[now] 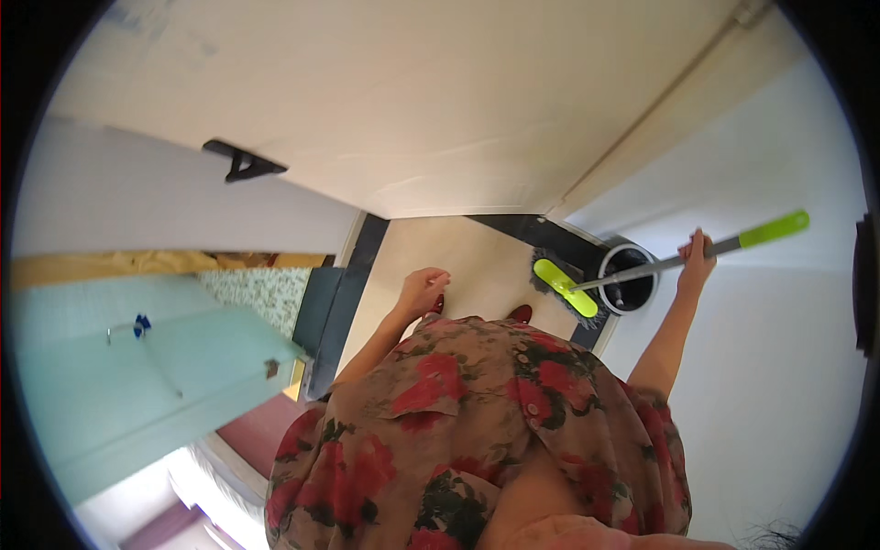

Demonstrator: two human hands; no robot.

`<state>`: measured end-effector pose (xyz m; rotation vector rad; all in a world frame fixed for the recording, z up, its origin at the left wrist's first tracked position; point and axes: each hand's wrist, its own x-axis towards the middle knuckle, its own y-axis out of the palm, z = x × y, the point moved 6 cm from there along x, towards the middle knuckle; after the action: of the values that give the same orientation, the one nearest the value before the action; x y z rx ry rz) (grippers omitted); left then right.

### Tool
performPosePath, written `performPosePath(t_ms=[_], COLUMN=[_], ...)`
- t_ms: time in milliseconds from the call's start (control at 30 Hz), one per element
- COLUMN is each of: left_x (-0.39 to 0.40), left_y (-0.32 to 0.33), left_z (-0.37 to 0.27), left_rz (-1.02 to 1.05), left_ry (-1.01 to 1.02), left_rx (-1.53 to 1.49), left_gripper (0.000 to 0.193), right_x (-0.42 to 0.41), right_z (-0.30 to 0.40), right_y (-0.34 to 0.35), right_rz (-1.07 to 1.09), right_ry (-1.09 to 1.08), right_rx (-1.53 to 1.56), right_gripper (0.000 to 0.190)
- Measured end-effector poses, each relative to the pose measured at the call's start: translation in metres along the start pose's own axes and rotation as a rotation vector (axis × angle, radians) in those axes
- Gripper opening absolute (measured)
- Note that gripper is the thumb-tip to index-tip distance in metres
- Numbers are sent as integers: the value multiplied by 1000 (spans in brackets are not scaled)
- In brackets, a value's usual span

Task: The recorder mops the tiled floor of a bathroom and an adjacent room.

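Note:
My right hand [696,256] grips the grey pole of a flat mop [565,289] at the right. The pole's far end is a lime green handle. Its lime green head with a dark grey fringed pad lies on the floor against the dark skirting border. Beside the head stands a round bin [627,278] with a pale rim and dark inside, and the pole crosses over it. My left hand [421,292] hangs above the pale floor near my left shoe, fingers loosely curled, with nothing seen in it.
A cream door [412,103] spans the top, its black handle [244,161] at the left. A frosted glass door [158,371] stands at the left beside a dark threshold. A white wall [756,371] runs down the right. My dark red shoes [520,314] are on the floor.

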<state>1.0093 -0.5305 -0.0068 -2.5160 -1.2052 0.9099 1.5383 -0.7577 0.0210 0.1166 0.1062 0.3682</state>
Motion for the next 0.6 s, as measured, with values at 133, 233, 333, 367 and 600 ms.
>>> performPosePath(t_ms=[133,233,333,367,600], left_x=[-6,2,4,8,17], left_y=[-43,-61,-53,-60,-39], left_z=[14,30,26,23,-37], left_rz=[41,84,200,210,396], left_ry=[67,185,327,324,644], left_rx=[-6,16,146,134,289], left_gripper=[28,25,22,22,30], right_x=[-88,-152,-209,-225,-278], right_z=[31,45,74,92,168], right_y=[80,123,167,186,216], right_rz=[113,123,16,-41,-460], right_ry=[-17,-65,-169,-218,-185], right_rx=[-72,-161,-213,-217,-43], right_gripper=[24,27,34,35,34])
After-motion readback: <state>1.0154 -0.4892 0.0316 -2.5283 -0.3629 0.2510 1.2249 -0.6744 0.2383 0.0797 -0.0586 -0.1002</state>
